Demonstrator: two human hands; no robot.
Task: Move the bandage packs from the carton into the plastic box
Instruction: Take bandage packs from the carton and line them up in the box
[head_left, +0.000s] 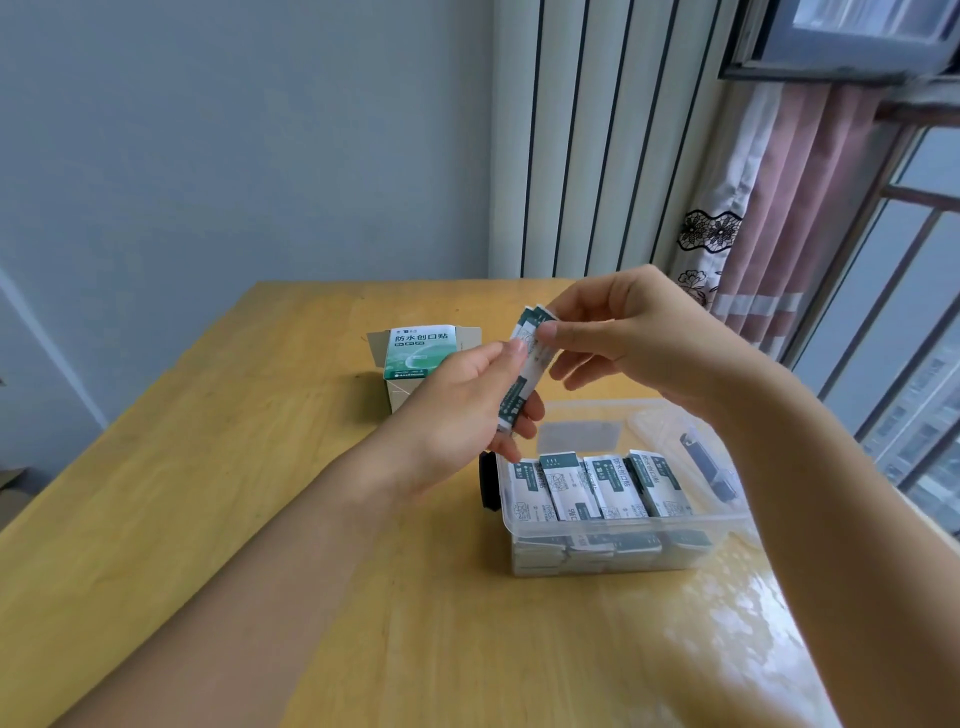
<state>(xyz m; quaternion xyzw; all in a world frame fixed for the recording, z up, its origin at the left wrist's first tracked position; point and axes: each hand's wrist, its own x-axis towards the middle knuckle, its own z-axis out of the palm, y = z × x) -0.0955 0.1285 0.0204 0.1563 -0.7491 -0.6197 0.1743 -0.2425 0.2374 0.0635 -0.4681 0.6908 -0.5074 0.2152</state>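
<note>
A small stack of white-and-green bandage packs (525, 364) is held upright in the air above the table. My left hand (467, 405) grips its lower part, and my right hand (618, 332) pinches its top end between thumb and fingers. Just below them sits the clear plastic box (623, 525), with several bandage packs (602, 488) standing in a row inside. The green-and-white carton (415, 358) stands behind my left hand with its top flaps open; its inside is hidden.
The box's clear lid (691, 447) with a dark latch leans at the box's right side. A black latch (488, 483) sticks out on the box's left. The wooden table (260, 519) ends at the wall behind; a curtain and window are at right.
</note>
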